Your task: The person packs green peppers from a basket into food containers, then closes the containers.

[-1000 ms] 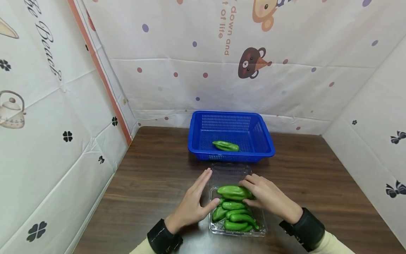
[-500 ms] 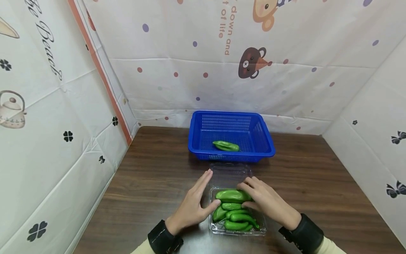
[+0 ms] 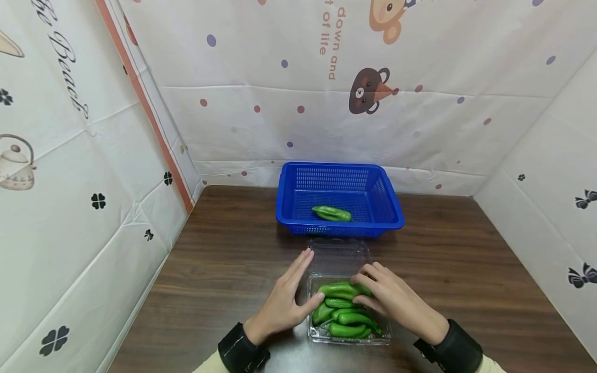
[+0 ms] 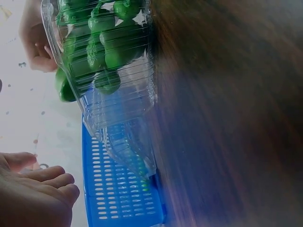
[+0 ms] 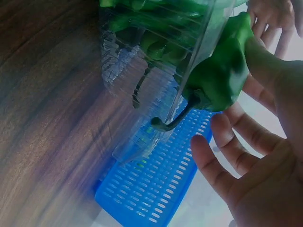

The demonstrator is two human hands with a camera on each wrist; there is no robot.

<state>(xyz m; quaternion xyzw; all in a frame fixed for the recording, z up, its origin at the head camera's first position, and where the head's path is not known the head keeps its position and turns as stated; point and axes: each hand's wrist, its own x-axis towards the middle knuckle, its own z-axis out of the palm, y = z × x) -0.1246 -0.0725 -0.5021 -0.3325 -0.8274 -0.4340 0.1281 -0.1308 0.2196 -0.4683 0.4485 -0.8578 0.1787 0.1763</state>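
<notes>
Several green peppers [image 3: 350, 318] lie in a clear plastic clamshell box [image 3: 317, 339], its lid [image 3: 340, 257] folded back. My right hand [image 3: 401, 298] reaches over the box's right side and holds a large green pepper [image 3: 333, 290] at the far end of the pile. In the right wrist view this pepper [image 5: 220, 78], with its curved stem, sits at the box rim between thumb and fingers. To the left of the box, my left hand [image 3: 285, 305] has its fingers straight and thumb extended toward the large pepper; it grips nothing.
Behind the lid stands a blue plastic basket [image 3: 284, 217] with a green pepper [image 3: 332, 213] inside. The wooden table [image 3: 224, 259] is bounded by printed cloth walls [image 3: 261, 134] at the back and both sides.
The large pepper under my right hand has shifted a little toward me and lower onto the pile. The right hand has moved slightly with it, while my left hand stays in place.
</notes>
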